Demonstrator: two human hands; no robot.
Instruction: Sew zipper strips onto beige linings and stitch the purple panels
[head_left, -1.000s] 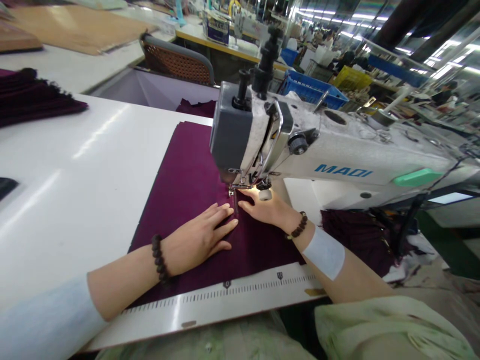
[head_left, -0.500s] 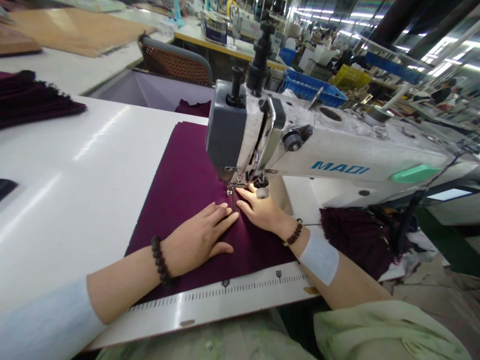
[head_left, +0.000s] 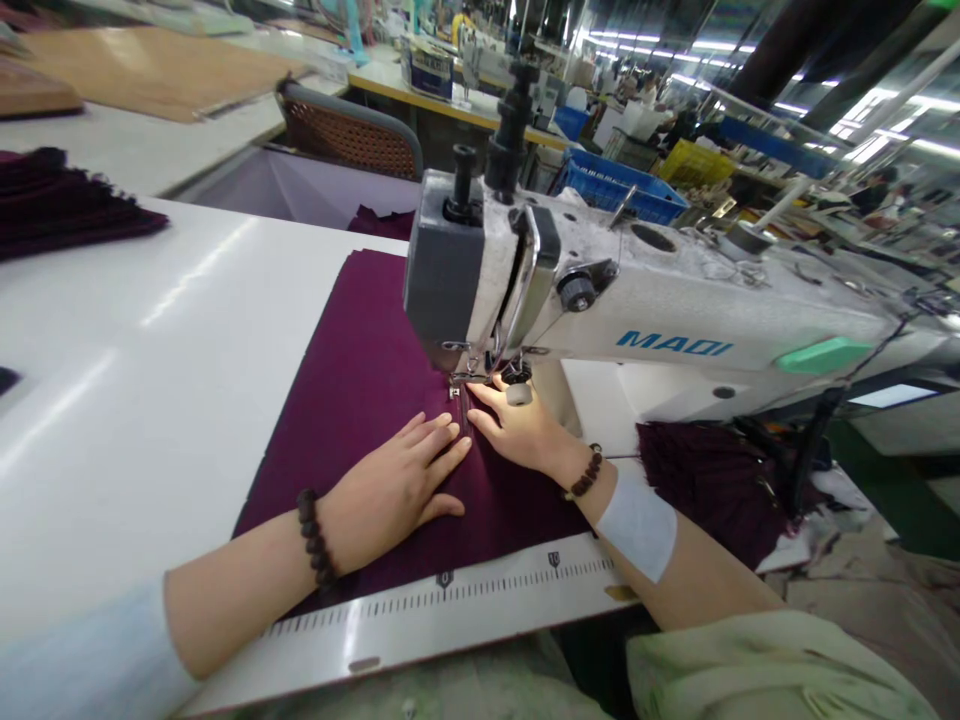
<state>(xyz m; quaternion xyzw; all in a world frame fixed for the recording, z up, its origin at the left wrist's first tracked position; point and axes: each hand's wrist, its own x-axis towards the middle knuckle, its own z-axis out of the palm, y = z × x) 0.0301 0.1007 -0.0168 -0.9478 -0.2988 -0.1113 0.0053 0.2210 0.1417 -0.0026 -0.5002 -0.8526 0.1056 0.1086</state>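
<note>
A dark purple fabric panel [head_left: 322, 400] lies flat under the head of a white and grey sewing machine [head_left: 667, 300]. My left hand [head_left: 409, 475] rests on the fabric with its fingers stretched toward the presser foot [head_left: 455, 388]. Across from it, my right hand [head_left: 525, 425] presses on the cloth just right of the foot, fingers extended, the tips partly hidden behind the machine's parts. Between the fingertips of both hands runs a narrow strip or seam [head_left: 464, 410], which looks like a zipper, though I cannot be sure.
Folded purple cloth [head_left: 67, 205] is stacked at the far left of the white table [head_left: 150, 400]. More purple pieces [head_left: 709, 485] are heaped right of the machine. A ruler strip [head_left: 495, 580] lines the front edge. Behind stand a chair [head_left: 352, 130] and a blue crate [head_left: 622, 185].
The view has shifted slightly, so the machine sits a little further left and lower. Both hands keep nearly the same place on the fabric beside the presser foot.
</note>
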